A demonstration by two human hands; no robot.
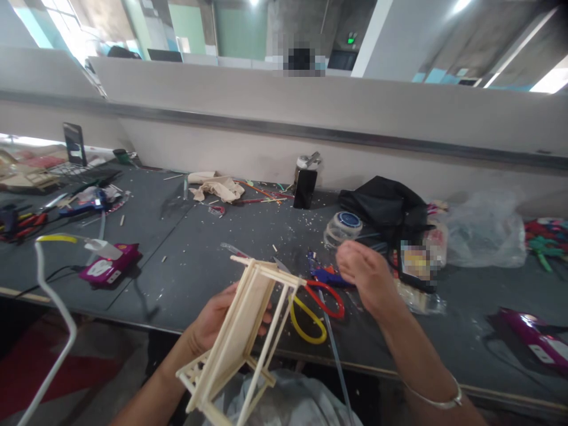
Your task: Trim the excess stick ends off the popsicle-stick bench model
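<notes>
My left hand point(222, 316) is wrapped round a small frame model made of thin wooden sticks and a flat wooden panel point(242, 331). The model is tilted above the table's front edge, and some of my fingers show through its open side. My right hand point(361, 266) is raised to the right of it, fingers curled closed, apart from the model. Whatever those fingers hold, if anything, is hidden. Scissors with one red and one yellow handle point(308, 337) lie behind the model. Near my right hand is a blue glue gun point(331, 277), partly covered.
A clear jar with a blue lid point(348, 220) and a black bag point(386, 201) stand behind my right hand. A phone point(305, 189) leans at the back. Purple power strips point(109, 264) sit left and right. Scraps litter the dark table point(177, 284); a low partition runs behind.
</notes>
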